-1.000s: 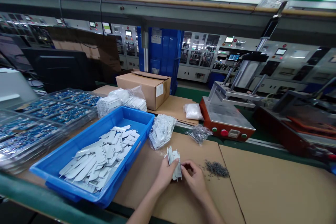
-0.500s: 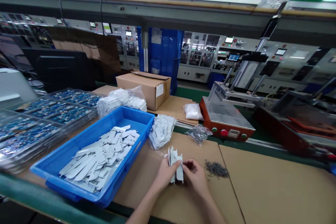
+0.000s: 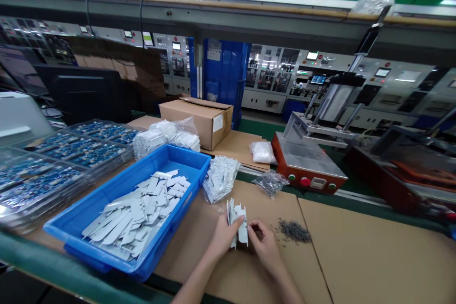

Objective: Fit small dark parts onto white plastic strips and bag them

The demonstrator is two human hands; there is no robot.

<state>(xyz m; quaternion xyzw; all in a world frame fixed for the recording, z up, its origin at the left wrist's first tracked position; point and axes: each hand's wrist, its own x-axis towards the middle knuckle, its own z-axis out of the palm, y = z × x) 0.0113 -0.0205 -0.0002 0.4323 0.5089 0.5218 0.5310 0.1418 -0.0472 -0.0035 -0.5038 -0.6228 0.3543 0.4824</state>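
My left hand (image 3: 225,236) is closed around several thin white plastic pieces (image 3: 242,232), held upright side by side, with the thumb across the front one. My right hand (image 3: 264,242) is closed in a pinch at the right edge of that front piece; whatever its fingertips hold is too small or hidden to make out. To the right of this hand lies a loose pile of small dark grey parts (image 3: 294,231) on the cardboard. Left of both hands, a blue plastic bin (image 3: 190,164) contains many similar white plastic pieces (image 3: 142,216).
Behind my hands lie a bag of white pieces (image 3: 221,175) and a clear bag of dark parts (image 3: 270,181). A red-based press (image 3: 309,161) stands back right. Trays of blue circuit boards (image 3: 78,147) sit left. A cardboard box (image 3: 199,118) stands behind the bin.
My right hand's fingers have shifted slightly down along the front piece's edge. The left hand keeps its hold on the white pieces. The camera view has moved a little.
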